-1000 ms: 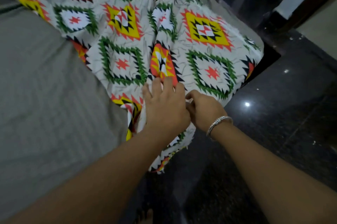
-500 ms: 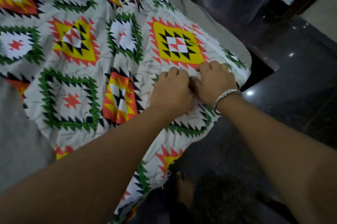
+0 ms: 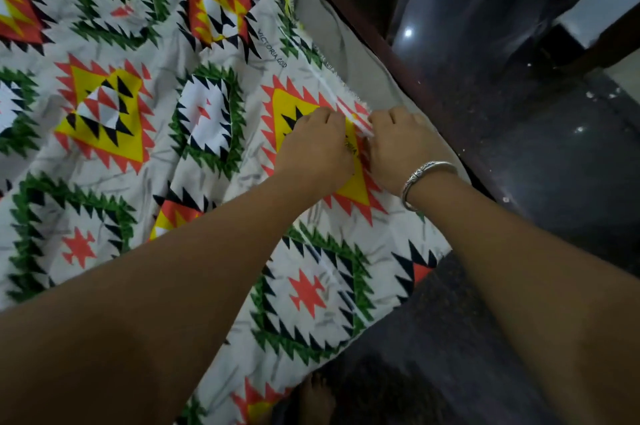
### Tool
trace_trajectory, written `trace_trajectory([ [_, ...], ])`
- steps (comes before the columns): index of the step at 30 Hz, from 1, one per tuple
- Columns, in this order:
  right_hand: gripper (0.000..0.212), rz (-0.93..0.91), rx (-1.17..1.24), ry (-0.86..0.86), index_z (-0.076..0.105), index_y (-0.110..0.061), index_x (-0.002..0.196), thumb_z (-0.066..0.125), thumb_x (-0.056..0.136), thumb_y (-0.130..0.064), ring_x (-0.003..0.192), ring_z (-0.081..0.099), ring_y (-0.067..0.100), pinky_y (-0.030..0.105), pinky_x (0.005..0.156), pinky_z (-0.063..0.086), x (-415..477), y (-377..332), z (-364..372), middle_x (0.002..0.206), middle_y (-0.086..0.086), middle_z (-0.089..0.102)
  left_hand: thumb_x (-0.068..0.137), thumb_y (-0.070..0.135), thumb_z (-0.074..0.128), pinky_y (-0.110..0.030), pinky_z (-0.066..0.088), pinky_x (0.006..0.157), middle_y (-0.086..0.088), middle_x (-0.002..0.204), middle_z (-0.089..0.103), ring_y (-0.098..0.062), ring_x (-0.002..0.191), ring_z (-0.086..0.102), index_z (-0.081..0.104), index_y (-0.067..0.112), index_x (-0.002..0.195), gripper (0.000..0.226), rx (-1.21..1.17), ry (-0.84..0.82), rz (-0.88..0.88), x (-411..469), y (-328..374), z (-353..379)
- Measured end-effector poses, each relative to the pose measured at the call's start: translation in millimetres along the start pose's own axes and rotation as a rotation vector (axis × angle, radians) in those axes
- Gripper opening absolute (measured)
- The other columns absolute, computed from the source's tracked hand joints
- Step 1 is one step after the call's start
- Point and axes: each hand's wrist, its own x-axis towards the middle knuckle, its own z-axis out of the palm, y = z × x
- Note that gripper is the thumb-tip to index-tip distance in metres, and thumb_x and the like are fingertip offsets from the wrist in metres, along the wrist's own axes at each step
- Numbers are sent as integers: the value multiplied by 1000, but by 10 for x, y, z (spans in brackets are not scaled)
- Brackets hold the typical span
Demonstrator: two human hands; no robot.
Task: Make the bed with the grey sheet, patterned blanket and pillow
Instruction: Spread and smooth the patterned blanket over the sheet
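Just inside the dark bed frame [image 3: 388, 52], the left hand [image 3: 317, 151] and right hand [image 3: 398, 147] pinch the frayed hem of the patterned blanket [image 3: 207, 119] with curled fingers, likely to square it over the grey sheet [image 3: 349, 54] bordering that frame

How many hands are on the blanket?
2. The left hand and the right hand with the bracelet, side by side, both pinching the blanket near its edge.

view: head-worn, single | faces: forward and down onto patterned blanket [image 3: 114, 182] | range: near, from above
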Motion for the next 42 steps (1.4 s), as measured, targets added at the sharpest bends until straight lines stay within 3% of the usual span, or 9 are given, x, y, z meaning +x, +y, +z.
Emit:
trace_trajectory([
  [7, 32, -147, -109, -77, 40, -9, 128, 33, 97, -18, 117, 40, 33, 41, 90, 40, 601, -79, -218, 129, 13, 41, 85, 22, 43, -39, 38, 92, -6, 123, 50, -28, 111, 46, 49, 14, 122, 38, 84, 123, -18, 575, -61, -9],
  [14, 34, -250, -209, -127, 40, -10, 129, 33, 96, -14, 116, 43, 32, 41, 87, 43, 1391, -183, -392, 130, 12, 43, 93, 23, 40, -34, 32, 95, -5, 132, 42, -26, 121, 39, 39, 11, 132, 42, 86, 94, -100, 1147, -189, -189],
  [18, 29, -219, -201, -193, 41, -3, 123, 36, 95, -8, 111, 51, 35, 40, 86, 44, 1648, -197, -425, 126, 18, 45, 91, 23, 48, -37, 43, 81, -10, 124, 43, -29, 111, 48, 43, 9, 124, 37, -45, 22, -324, 1283, -182, -343],
  [23, 22, -276, -183, -247, 46, 1, 113, 37, 93, -3, 103, 58, 38, 40, 80, 45, 1760, -144, -439, 117, 20, 56, 87, 28, 54, -35, 39, 69, -9, 117, 50, -28, 103, 55, 51, 12, 117, 34, 43, -68, -372, 1351, -95, -457],
  [27, 23, -346, -160, -298, 54, -1, 110, 39, 93, -3, 104, 58, 38, 40, 82, 45, 1847, -94, -416, 114, 19, 60, 80, 41, 61, -38, 43, 81, -12, 122, 45, -30, 112, 47, 43, 11, 126, 57, 55, -83, -409, 1374, -15, -309],
  [29, 19, -355, -91, -296, 50, -5, 109, 37, 95, -8, 101, 58, 39, 39, 75, 43, 1886, -66, -390, 111, 21, 60, 81, 42, 58, -39, 42, 86, -14, 127, 41, -32, 116, 42, 40, 11, 127, 59, 37, -30, -444, 1378, 36, -198],
  [34, 15, -399, -22, -279, 35, -8, 111, 33, 96, -10, 94, 58, 41, 36, 67, 33, 1877, 119, -366, 105, 23, 59, 88, 28, 51, -38, 35, 94, -11, 125, 44, -32, 116, 39, 59, 14, 112, 29, 0, 96, -514, 1402, 246, -13],
  [39, 21, -479, -67, -269, 37, -7, 116, 29, 97, -12, 97, 56, 40, 37, 69, 34, 1909, 486, -444, 108, 22, 56, 88, 18, 47, -38, 32, 85, -9, 120, 47, -30, 111, 40, 62, 13, 108, 26, -83, 180, -581, 1487, 683, 83],
  [42, 22, -570, -85, -300, 36, -8, 117, 30, 98, -15, 97, 56, 40, 36, 69, 35, 1894, 601, -459, 109, 21, 55, 77, 23, 61, -38, 37, 77, -10, 105, 57, -32, 96, 51, 67, 13, 91, 18, -3, 306, -646, 1463, 859, 140],
])
